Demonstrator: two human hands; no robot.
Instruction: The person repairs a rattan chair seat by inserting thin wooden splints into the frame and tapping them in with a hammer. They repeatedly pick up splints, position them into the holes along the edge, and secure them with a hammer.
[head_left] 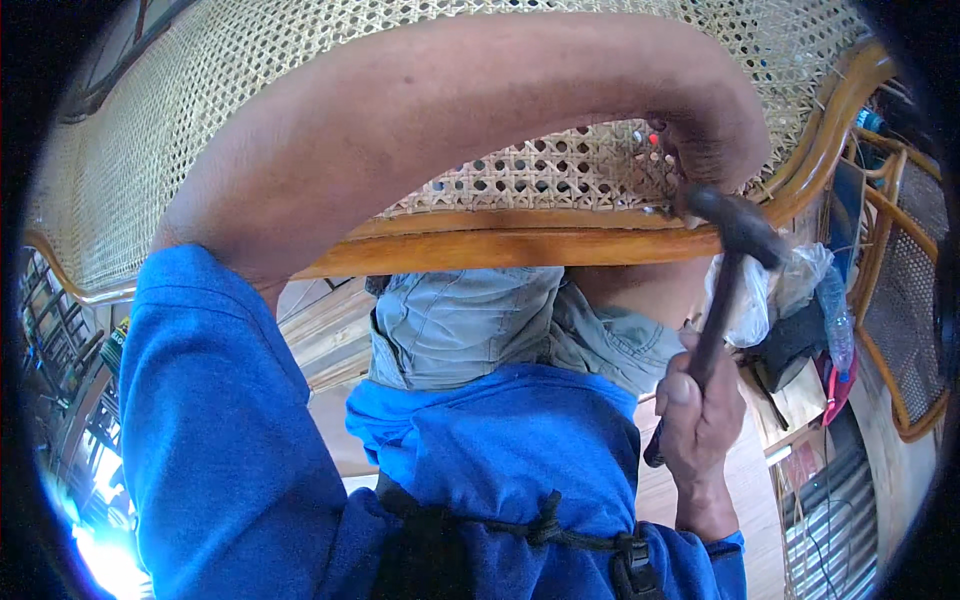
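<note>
Nearest to the camera is your left arm (pixel 420 110) in its blue sleeve (pixel 210 430). It rises from the lower left, bends in a wide arc across the top of the view and comes down at the right, where your left hand (pixel 715 150) rests on the cane seat. The hand is seen from its back and is partly hidden, so I cannot tell if its fingers are open or closed, or if they pinch something small.

The biggest thing behind the arm is the chair (pixel 150 160). Its woven cane panel (pixel 560 170) fills the upper part of the view, and its wooden frame (pixel 520 245) crosses the middle as a curved brown rail. The left hand touches the cane just above this rail, near its right end.

Below the rail you see your grey trousers (pixel 460 325) and the blue shirt with a dark strap (pixel 520 525) across it.

Your right hand (pixel 700 410) comes up from the lower right. Its fingers are closed around the dark handle of a hammer (pixel 725 290), with the thumb lying along the handle. The hammer stands tilted, and its dark head (pixel 740 220) is on the rail, just beside the left hand.

At the right edge stands a second cane chair (pixel 900 290). Between it and the hammer lie a clear plastic bag (pixel 770 290) and a plastic bottle (pixel 835 325).
</note>
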